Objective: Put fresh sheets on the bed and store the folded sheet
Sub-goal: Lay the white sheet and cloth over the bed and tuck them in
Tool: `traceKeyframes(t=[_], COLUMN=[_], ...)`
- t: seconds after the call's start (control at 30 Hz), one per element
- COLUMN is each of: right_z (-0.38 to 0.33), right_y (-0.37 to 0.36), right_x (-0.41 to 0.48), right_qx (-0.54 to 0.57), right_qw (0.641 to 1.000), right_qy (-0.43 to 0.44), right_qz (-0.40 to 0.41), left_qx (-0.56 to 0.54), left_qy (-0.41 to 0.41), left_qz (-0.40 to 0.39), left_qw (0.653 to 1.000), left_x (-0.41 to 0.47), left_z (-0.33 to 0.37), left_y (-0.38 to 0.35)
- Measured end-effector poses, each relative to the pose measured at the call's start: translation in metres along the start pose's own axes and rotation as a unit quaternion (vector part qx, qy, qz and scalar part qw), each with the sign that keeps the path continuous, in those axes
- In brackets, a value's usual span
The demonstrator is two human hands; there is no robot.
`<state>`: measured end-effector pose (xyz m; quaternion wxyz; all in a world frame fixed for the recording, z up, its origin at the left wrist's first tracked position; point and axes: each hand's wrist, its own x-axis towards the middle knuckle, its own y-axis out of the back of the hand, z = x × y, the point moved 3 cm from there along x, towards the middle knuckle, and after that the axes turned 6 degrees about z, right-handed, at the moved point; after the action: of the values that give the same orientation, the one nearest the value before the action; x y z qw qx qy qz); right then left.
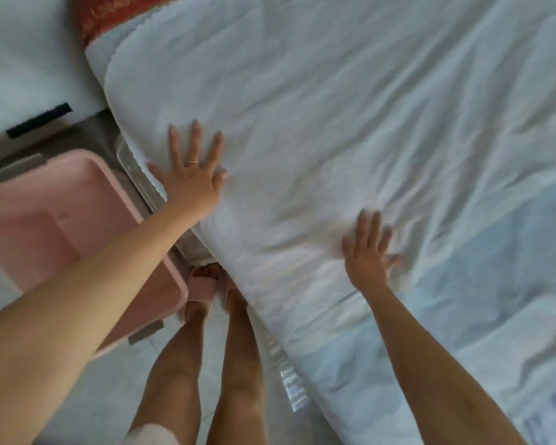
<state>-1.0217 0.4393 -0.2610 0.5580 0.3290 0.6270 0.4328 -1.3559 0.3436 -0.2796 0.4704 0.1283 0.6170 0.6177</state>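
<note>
Left hand [191, 175] and right hand [368, 252], fingers spread wide, are pressing flat on the white sheet [350, 107]; pink bin [45, 220] is sitting at left of frame

Right hand [368, 252] blurred; pink bin [39, 226] cut by left edge.

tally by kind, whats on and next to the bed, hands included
white sheet: 1
hands: 2, left hand and right hand, both flat on it
pink bin: 1
white drawer unit: 1
red patterned fabric: 1
pink slipper: 1 clear, the other foot partly hidden
total: 7
</note>
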Motion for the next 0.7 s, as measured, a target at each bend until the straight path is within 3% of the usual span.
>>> traceKeyframes(t=[0.07,0.13,0.23,0.27,0.33,0.43,0.5,0.57,0.63,0.7], right_z=[0.047,0.093,0.116,0.122,0.119,0.095,0.080,0.088,0.142,0.220], right_y=[-0.035,-0.062,-0.065,-0.060,-0.052,-0.040,-0.038,-0.041,-0.054,-0.070], right_x=[-0.084,-0.174,-0.249,-0.266,-0.245,-0.184,-0.149,-0.128,-0.120,-0.132], right_qx=[0.005,0.054,0.059,0.074,0.057,0.030,0.023,-0.018,-0.023,0.061], right_qw=[0.992,0.959,0.896,0.886,0.928,0.992,0.997,0.986,0.992,0.993], right_qy=[-0.082,-0.206,-0.353,-0.386,-0.343,-0.122,0.072,0.167,0.123,-0.092], right_qz=[-0.098,-0.186,-0.262,-0.247,-0.134,-0.031,-0.012,-0.005,0.023,0.039], left_qx=[0.002,-0.009,-0.019,-0.008,0.008,0.045,0.090,0.150,0.184,0.189], left_qy=[0.036,0.046,0.005,-0.048,-0.128,-0.229,-0.297,-0.370,-0.426,-0.438], left_qz=[-0.004,-0.009,-0.039,-0.056,-0.076,-0.105,-0.137,-0.170,-0.205,-0.221], left_qw=[0.999,0.999,0.999,0.997,0.989,0.967,0.941,0.901,0.862,0.850], left_x=[-0.012,-0.026,-0.058,-0.080,-0.112,-0.164,-0.204,-0.244,-0.283,-0.311], left_z=[0.022,0.040,0.066,0.091,0.119,0.155,0.176,0.188,0.198,0.210], left_y=[0.006,0.011,0.001,-0.011,-0.038,-0.083,-0.113,-0.141,-0.168,-0.188])
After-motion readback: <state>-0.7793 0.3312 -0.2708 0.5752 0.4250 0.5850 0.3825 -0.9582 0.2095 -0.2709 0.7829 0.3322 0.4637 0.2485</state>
